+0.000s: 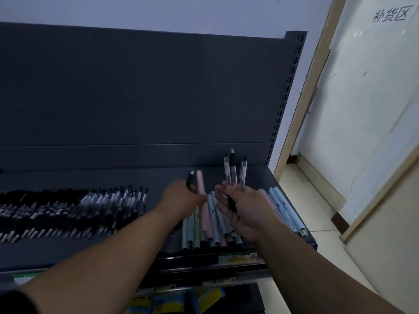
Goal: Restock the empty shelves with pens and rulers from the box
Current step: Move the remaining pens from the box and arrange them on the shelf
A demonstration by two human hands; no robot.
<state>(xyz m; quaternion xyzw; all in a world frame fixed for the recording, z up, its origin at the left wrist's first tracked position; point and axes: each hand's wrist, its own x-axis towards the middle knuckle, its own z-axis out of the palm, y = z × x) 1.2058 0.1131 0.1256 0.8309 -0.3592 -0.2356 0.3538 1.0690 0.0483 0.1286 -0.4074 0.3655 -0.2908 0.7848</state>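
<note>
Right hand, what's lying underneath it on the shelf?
Pastel pens in blue, pink and green lie side by side on the shelf beneath the right hand, which grips clear pens. The hand covers their middles, so how many lie there cannot be counted.

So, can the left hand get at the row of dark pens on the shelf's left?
Probably yes: the row of dark pens lies uncovered, nothing between it and the left hand, though that hand holds a black pen.
</note>
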